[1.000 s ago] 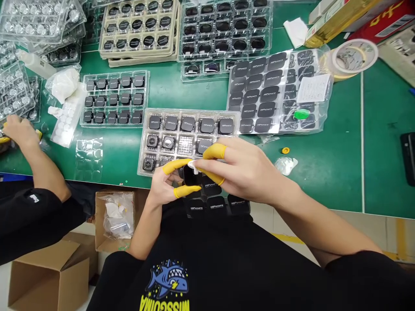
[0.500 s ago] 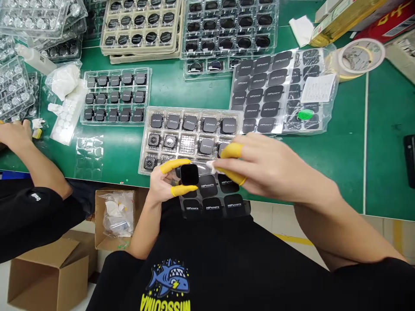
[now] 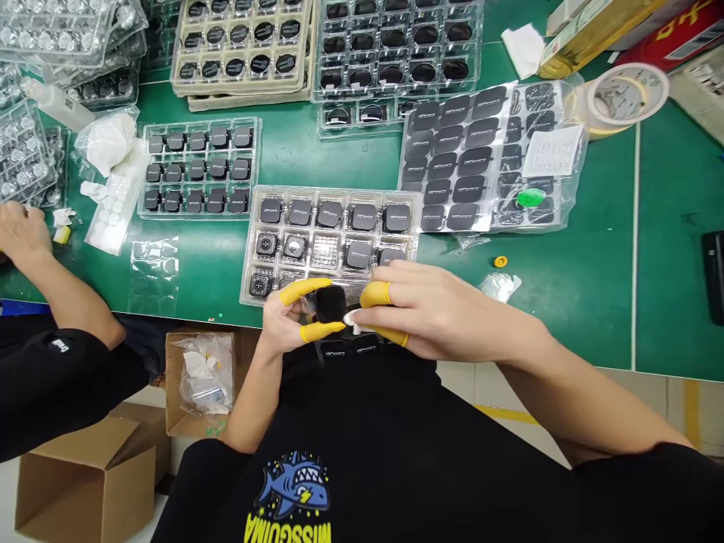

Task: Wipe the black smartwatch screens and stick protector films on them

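My left hand (image 3: 277, 320), with yellow finger cots on its thumb and forefinger, grips a black square smartwatch body (image 3: 331, 303) by its edges, dark screen facing up. A small white wipe (image 3: 351, 322) is pinched in my right hand (image 3: 435, 311), which also wears yellow finger cots. The wipe is at the watch's lower right edge; whether it touches cannot be made out. Beneath both hands, a sheet of black HiFuture labels (image 3: 335, 350) is mostly hidden. Just behind stands a clear tray (image 3: 247, 256) of watch bodies, several covered with HiFuture labels.
Another tray of watches (image 3: 256, 170) lies left, label sheets (image 3: 498, 200) right. A yellow finger cot (image 3: 500, 262) and crumpled plastic (image 3: 501, 286) lie near my right forearm. Tape rolls (image 3: 627, 94) sit farther back. A co-worker's hand (image 3: 26, 234) rests at left; cardboard boxes (image 3: 73, 490) stand below.
My right hand has moved left and down, bringing the wipe to the watch's edge and covering more of the label sheet. The finger cot and plastic on the table have come into view.
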Demonstrator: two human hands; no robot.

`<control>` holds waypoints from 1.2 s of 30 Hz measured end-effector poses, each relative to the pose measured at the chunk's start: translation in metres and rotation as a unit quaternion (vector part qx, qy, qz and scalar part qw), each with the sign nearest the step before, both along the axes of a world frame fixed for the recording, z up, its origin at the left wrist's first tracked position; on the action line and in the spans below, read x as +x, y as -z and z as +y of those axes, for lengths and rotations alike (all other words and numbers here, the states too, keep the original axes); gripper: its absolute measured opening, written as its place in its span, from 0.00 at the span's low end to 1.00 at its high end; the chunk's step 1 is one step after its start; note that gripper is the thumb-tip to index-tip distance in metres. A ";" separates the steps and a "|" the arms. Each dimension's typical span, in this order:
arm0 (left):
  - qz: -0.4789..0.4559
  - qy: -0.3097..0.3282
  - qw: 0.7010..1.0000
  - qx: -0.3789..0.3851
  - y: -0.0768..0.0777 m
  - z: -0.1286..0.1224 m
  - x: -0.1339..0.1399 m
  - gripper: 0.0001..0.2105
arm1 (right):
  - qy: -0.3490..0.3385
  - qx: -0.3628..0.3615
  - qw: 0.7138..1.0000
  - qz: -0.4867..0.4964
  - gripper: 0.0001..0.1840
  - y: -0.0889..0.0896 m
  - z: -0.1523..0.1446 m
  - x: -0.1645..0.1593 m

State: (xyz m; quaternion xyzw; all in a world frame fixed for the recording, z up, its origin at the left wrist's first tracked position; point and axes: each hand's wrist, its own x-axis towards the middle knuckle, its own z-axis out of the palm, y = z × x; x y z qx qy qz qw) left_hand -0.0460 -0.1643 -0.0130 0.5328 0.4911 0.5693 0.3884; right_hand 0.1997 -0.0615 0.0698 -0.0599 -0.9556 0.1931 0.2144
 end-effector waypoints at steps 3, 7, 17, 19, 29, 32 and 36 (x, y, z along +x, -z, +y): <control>-0.008 -0.009 1.000 0.020 -0.001 0.000 -0.004 0.31 | 0.043 0.009 0.999 0.016 0.10 -0.007 0.000 0.010; -0.029 0.029 0.997 0.066 -0.004 0.003 -0.001 0.31 | 0.113 0.013 0.991 0.075 0.13 -0.012 -0.001 0.007; 0.026 0.034 0.997 0.056 0.008 0.001 0.002 0.35 | 0.005 0.039 0.999 0.035 0.13 -0.006 -0.006 -0.022; 0.028 0.037 0.998 0.049 0.009 0.000 0.001 0.33 | -0.016 0.051 0.998 0.014 0.14 -0.011 -0.007 -0.019; -0.002 0.034 0.999 0.035 0.006 -0.002 -0.002 0.33 | 0.103 0.089 0.990 0.023 0.10 -0.024 -0.005 0.009; 0.001 0.048 0.998 0.031 0.007 0.000 0.001 0.35 | 0.095 0.080 0.992 0.038 0.10 -0.013 -0.009 -0.005; -0.010 0.055 0.997 0.054 0.007 0.003 0.005 0.34 | 0.059 0.045 0.995 0.060 0.14 0.000 -0.014 -0.024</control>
